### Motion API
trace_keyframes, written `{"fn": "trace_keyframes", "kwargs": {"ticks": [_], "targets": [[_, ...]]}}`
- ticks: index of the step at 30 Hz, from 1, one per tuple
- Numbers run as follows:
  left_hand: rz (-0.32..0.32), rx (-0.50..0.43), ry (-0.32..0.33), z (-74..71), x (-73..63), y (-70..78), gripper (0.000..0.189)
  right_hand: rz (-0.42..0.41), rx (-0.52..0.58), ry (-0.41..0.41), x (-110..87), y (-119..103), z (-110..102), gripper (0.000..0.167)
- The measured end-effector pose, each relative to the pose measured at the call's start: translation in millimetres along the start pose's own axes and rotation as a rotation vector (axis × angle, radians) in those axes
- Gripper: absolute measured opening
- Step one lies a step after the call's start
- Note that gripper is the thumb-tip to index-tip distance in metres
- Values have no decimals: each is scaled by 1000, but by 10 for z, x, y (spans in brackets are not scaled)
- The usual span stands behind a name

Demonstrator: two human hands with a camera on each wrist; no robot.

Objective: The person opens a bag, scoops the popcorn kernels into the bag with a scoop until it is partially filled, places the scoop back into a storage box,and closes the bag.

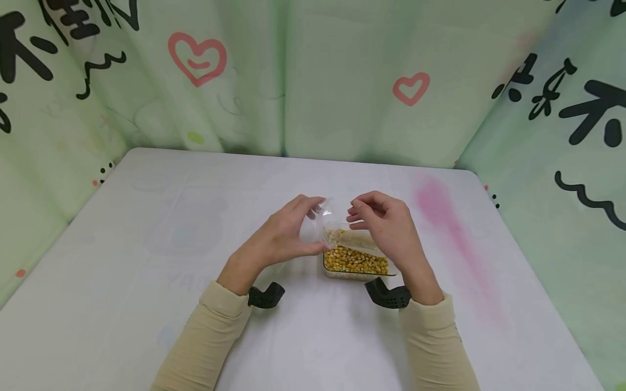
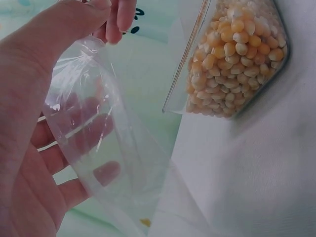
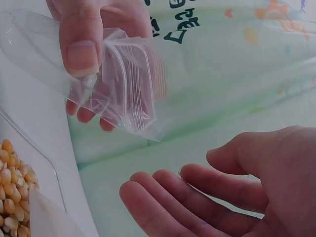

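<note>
A clear zip-lock bag hangs from my left hand, its zip strip showing in the right wrist view. The left thumb presses the bag, and the fingers lie behind it. My right hand is held apart from the bag, above the right side of a clear container, with fingers bent loosely and nothing in them. The clear container of yellow corn kernels stands below both hands. A pale, smooth piece lies over part of the kernels; its kind is unclear, and the right hand partly hides it.
The white-covered table has a pink stain on the right. Green curtains with hearts and black lettering hang around its back and sides. A black wrist mount sits at the left wrist, another at the right.
</note>
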State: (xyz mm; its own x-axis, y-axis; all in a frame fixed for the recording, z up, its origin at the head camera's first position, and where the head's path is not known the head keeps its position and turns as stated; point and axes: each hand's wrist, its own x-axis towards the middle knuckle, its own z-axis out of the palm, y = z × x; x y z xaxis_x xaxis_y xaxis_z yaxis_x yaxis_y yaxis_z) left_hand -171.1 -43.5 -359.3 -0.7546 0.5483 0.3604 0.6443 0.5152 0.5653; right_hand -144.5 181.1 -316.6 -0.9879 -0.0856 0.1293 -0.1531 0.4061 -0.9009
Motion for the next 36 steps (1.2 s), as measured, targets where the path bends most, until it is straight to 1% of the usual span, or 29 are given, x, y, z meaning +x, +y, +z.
{"fn": "trace_keyframes", "kwargs": {"ticks": [5, 14, 24, 29, 36], "targets": [[0, -4, -1, 11, 7, -11, 81, 17, -45, -1, -22, 37, -89, 26], [6, -3, -6, 23, 2, -22, 80, 64, -72, 4, -56, 98, -293, 28], [19, -1, -3, 26, 1, -28, 79, 84, -68, 25, -139, 150, -508, 34], [18, 2, -5, 19, -3, -29, 79, 103, -34, 22, -196, 180, -644, 36], [18, 4, -8, 12, -4, -30, 78, 118, -17, 36, -288, 295, -846, 37]]}}
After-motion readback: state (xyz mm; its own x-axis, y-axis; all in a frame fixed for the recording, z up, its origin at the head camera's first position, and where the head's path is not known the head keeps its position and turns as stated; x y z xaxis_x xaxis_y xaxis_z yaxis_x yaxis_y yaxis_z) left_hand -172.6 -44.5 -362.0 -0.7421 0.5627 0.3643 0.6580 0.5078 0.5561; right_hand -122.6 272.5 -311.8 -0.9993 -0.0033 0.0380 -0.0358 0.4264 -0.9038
